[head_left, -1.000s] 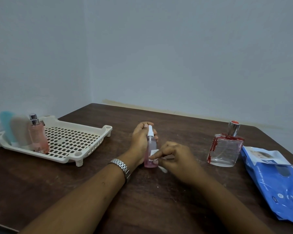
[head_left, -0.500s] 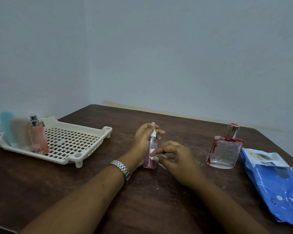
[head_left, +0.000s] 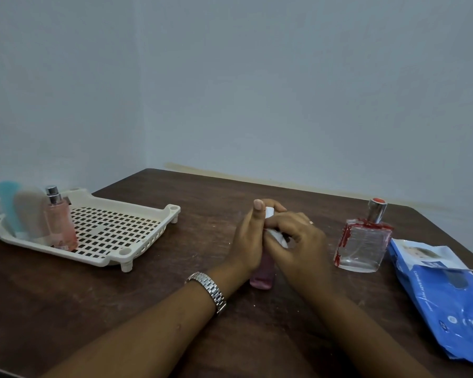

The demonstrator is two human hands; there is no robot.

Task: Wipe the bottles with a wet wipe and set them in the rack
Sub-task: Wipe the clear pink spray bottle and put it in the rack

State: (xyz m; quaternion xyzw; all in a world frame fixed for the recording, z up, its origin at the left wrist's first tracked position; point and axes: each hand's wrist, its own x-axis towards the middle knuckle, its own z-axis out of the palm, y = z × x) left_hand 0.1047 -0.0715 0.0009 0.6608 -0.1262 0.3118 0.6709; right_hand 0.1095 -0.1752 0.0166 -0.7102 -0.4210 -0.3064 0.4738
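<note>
Pink spray bottle [head_left: 262, 276] stands upright on the worktop [head_left: 148, 296] at centre frame, and we are mid-wipe on it. Our left grip [head_left: 249, 241] curls round its upper body, thumb raised beside the white cap. Our right grip [head_left: 298, 241] pinches the wet wipe [head_left: 277, 236] against its neck. Next, we judge, the wipe should run down to the base before we carry the bottle to the rack [head_left: 115, 230] at left. The square glass bottle [head_left: 361, 246] at right waits unwiped.

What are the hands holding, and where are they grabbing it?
The left hand grips the small pink bottle round its upper half. The right hand pinches a white wet wipe against the bottle's neck.
</note>
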